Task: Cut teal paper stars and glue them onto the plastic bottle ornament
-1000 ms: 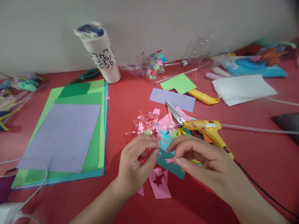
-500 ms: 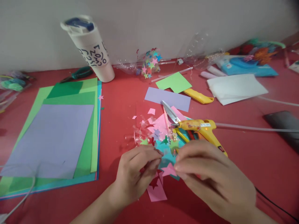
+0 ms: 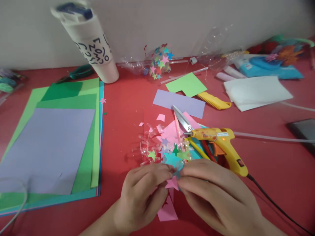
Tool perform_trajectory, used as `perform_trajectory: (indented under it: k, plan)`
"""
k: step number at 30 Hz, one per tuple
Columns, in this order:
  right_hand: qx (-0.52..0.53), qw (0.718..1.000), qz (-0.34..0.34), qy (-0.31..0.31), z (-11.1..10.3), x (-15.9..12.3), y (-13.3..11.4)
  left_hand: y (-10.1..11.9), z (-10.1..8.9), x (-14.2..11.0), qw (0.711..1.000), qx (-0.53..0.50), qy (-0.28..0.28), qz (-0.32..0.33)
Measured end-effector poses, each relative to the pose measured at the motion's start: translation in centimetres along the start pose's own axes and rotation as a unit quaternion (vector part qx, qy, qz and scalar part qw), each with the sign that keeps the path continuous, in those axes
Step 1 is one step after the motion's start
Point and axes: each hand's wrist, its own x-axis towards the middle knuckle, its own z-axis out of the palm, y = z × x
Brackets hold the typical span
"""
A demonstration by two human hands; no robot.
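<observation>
Between my hands is a pink paper star [image 3: 172, 183], its edge pinched in the fingertips of my right hand [image 3: 214, 193]. My left hand [image 3: 145, 191] is closed beside it, its fingertips gripping part of a clear plastic decoration with stars [image 3: 152, 154]; the exact spot it grips is hidden. Teal, green and lilac stars show just beyond my fingers. A yellow glue gun [image 3: 214, 134] lies to the right, its nozzle pointing left, near open-bladed scissors [image 3: 182, 118]. Below my hands rests a pink paper offcut [image 3: 167, 211].
A stack of coloured sheets [image 3: 54, 141] covers the left side. At the back stand a white tumbler [image 3: 86, 42] and a clear star-covered ornament [image 3: 159, 62]. A yellow cutter [image 3: 214, 101] and white paper [image 3: 257, 92] lie to the right. The glue gun's cord [image 3: 273, 200] trails right.
My right hand has moved left and down with the pink star, bringing it against my left fingertips. The star has turned from edge-on to facing me. The head view has shifted slightly.
</observation>
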Motion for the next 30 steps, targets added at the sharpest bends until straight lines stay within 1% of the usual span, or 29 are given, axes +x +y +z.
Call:
perform_trajectory:
  k: [4, 7, 16, 21, 25, 30]
  plan:
    - [0.028, 0.998, 0.046, 0.015, -0.11, 0.08, -0.27, -0.05, -0.20, 0.05, 1.000, -0.007, -0.024, 0.010]
    - [0.031, 0.997, 0.066, 0.018, -0.33, 0.47, -0.48, -0.12, -0.27, 0.14, 0.999, -0.002, -0.031, 0.014]
    - [-0.002, 0.995, 0.091, -0.029, -0.86, 0.35, -0.49, 0.12, -0.35, 0.47, 0.999, 0.020, -0.046, 0.007]
    - [0.015, 0.996, 0.089, -0.016, -0.69, 0.47, -0.54, 0.22, -0.41, 0.35, 0.998, 0.043, -0.048, 0.007]
    - [0.004, 0.996, 0.082, -0.017, -0.40, 0.52, -0.61, 0.26, -0.42, 0.20, 0.996, 0.074, -0.036, 0.025]
    - [-0.028, 0.997, 0.076, -0.020, -0.30, 0.44, -0.79, 0.12, -0.43, 0.05, 0.998, 0.056, -0.038, 0.018]
